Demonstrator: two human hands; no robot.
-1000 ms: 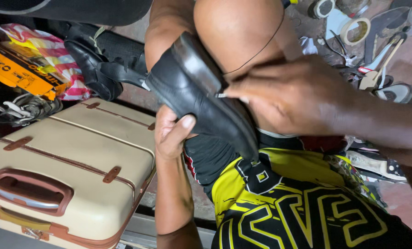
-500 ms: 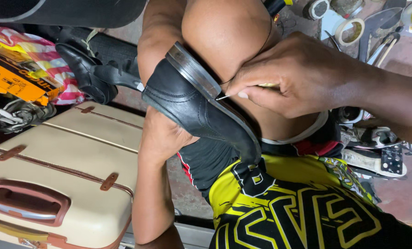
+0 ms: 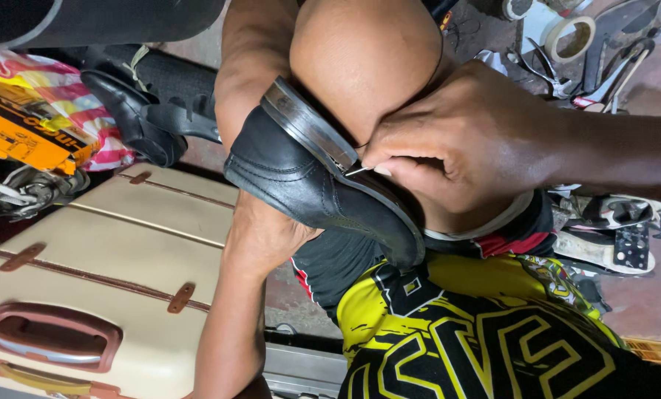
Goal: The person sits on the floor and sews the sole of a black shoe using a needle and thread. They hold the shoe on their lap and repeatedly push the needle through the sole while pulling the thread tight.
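Note:
A black leather shoe (image 3: pixel 301 177) lies on its side against my bare knee (image 3: pixel 360 59), its grey sole edge facing up. From underneath, my left hand (image 3: pixel 260 233) grips the shoe's upper. My right hand (image 3: pixel 456 140) comes in from the right with its fingers pinched on a thin metal needle (image 3: pixel 358 171) whose tip touches the seam between sole and upper. Below the shoe I see my yellow and black patterned shirt (image 3: pixel 463 332).
A cream suitcase (image 3: pixel 101 273) with brown straps lies at the lower left. A second black shoe (image 3: pixel 134 118) rests behind it, beside an orange box (image 3: pixel 20 133) and a striped cloth (image 3: pixel 86 103). Tape rolls (image 3: pixel 567 33), tools and sandals (image 3: pixel 604 236) lie at the right.
The view has closed in on the shoe. My right hand has slid down along the sole edge, and the needle now sits at the seam. My left hand holds the shoe from below.

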